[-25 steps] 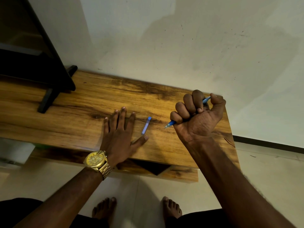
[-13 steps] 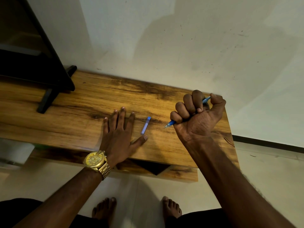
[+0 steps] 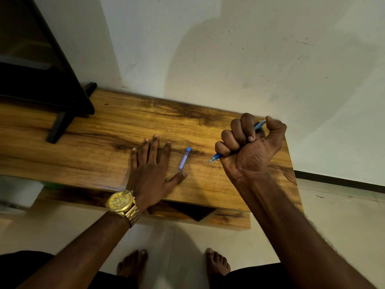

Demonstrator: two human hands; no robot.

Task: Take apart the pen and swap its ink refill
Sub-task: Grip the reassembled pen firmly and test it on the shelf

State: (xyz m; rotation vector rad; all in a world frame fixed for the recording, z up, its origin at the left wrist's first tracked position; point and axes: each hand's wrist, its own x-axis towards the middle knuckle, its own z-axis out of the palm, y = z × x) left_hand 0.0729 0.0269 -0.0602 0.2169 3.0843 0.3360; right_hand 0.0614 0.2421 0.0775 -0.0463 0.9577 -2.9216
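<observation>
**On the wooden desk: pen in the right fist, cap lying loose**

Near the right end of the desk (image 3: 104, 155) I see my right hand (image 3: 249, 147) curled into a tight fist around the blue pen (image 3: 217, 157). Its four fingers wrap over the barrel and the thumb stands up at the far side. The pen runs slantwise through the fist: its pointed tip pokes out low on the left, aimed down toward the wood, and its back end shows at the top right between the fingers and the thumb. I cannot tell whether the tip touches the desk or hangs just above it.

My left hand (image 3: 151, 165) lies flat on the desk, palm down, fingers spread and pointing toward the wall (image 3: 250, 59), holding nothing. A gold watch (image 3: 120, 202) sits on that wrist.

Between the two hands lies a short blue piece, the pen cap (image 3: 184, 158) by the look of it, resting on the wood, its long axis running roughly away from me. Its near end is just beside the tip of my left thumb, though I cannot say that they touch. It lies apart from the pen tip.

At the left end of the desk stands a dark stand (image 3: 62, 109) on angled feet. Below the desk edge, my bare feet (image 3: 217, 261) rest on the pale floor.
</observation>
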